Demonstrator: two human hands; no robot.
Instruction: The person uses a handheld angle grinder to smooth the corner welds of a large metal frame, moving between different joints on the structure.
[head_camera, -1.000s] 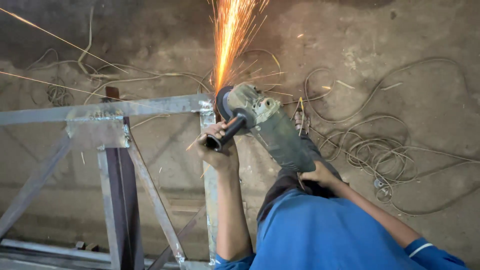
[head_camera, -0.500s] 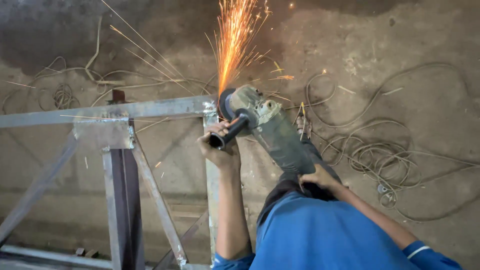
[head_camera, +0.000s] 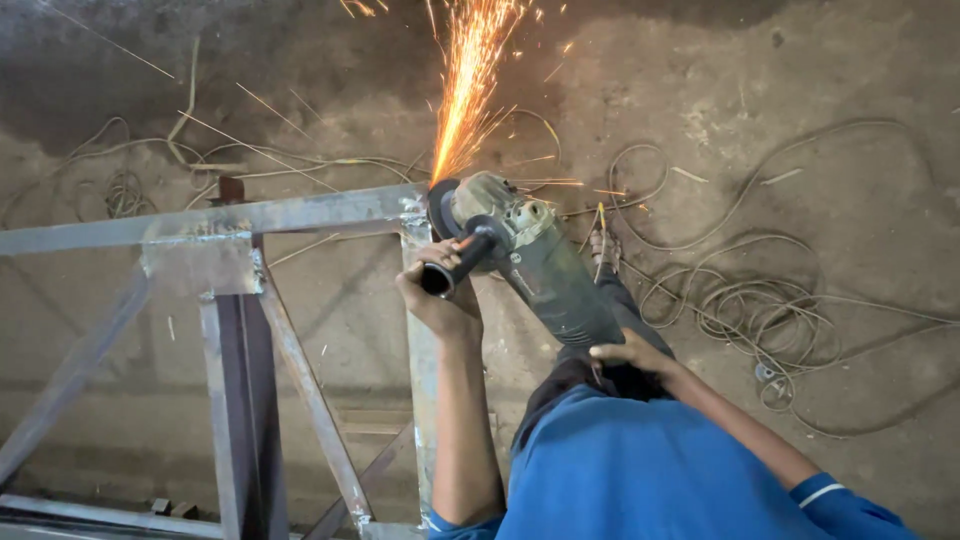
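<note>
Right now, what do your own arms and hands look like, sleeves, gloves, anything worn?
Both hands are bare, no gloves: left hand, right hand. The forearms are uncovered. Short blue sleeves sit near the elbows; the right one carries a thin white stripe at the cuff.

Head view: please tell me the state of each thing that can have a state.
Angle grinder: running, throwing sparks.
Grinder disc: against the frame's corner.
Steel frame: upright, welded.
Left hand: gripping the side handle.
Right hand: holding the grinder's rear body.
Cable: loosely coiled on the floor.

grey-green angle grinder (head_camera: 545, 265), black side handle, disc against the steel frame (head_camera: 300, 212) corner, sparks upward
</note>
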